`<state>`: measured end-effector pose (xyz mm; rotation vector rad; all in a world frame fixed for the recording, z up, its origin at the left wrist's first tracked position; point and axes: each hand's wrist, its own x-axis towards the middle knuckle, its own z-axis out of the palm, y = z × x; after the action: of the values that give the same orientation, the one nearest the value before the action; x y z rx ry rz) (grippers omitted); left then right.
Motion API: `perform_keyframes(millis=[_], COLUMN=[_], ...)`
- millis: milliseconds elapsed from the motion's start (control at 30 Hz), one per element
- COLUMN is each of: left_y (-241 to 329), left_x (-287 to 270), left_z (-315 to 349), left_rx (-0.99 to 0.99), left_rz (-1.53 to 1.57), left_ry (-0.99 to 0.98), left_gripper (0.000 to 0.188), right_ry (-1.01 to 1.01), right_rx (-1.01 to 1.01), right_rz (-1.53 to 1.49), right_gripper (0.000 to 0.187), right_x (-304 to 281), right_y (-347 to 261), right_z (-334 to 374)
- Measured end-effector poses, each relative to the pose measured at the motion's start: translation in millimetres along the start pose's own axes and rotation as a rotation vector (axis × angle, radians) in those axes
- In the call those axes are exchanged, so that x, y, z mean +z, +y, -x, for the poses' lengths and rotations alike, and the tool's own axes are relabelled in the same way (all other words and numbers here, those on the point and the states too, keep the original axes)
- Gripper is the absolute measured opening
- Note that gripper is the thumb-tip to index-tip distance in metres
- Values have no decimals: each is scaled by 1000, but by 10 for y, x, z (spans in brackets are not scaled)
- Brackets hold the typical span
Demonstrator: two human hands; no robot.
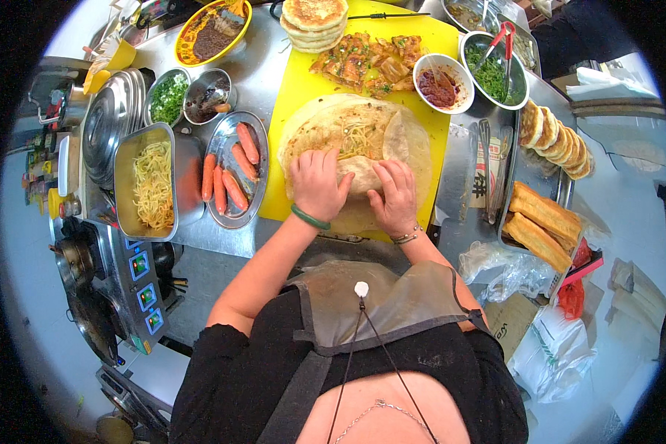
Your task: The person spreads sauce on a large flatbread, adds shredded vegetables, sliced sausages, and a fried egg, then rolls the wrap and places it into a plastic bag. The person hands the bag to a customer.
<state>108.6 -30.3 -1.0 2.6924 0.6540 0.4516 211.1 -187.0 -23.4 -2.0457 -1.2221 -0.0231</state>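
Note:
A large thin flatbread (308, 124) lies on the yellow cutting board (438, 144) in front of me. Its near edge is folded up over the middle, and its right edge is turned in. Pale shredded filling (359, 139) shows just beyond the fold. My left hand (320, 186), with a green bangle at the wrist, presses on the left of the fold, fingers curled over it. On the right end, my right hand (394, 196) grips the same fold with fingers bent and thumb toward me. Whatever lies inside the fold is hidden.
Left of the board stand an oval tray (226, 209) of sausages and a deep metal pan (118, 189) of shreds. Beyond the flatbread are chopped browned meat (348, 63), stacked round breads (314, 22) and a sauce bowl (462, 78). Fried dough sticks (544, 214) sit at right.

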Motion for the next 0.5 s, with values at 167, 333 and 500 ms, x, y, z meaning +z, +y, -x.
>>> perform_keyframes(millis=[167,333,500], left_y=[16,65,164], left_x=[57,-4,-144], left_z=[-69,-24,-6], left_rx=[21,39,298], left_rz=[73,180,374], left_ry=[-14,-25,68], left_gripper=[34,23,24], right_ry=[84,164,114], right_rx=[203,263,458], right_rz=[-132,102,679], right_gripper=[43,38,44], right_x=[-127,-612,-1245], right_y=[88,282,1032], right_z=[80,167,257])
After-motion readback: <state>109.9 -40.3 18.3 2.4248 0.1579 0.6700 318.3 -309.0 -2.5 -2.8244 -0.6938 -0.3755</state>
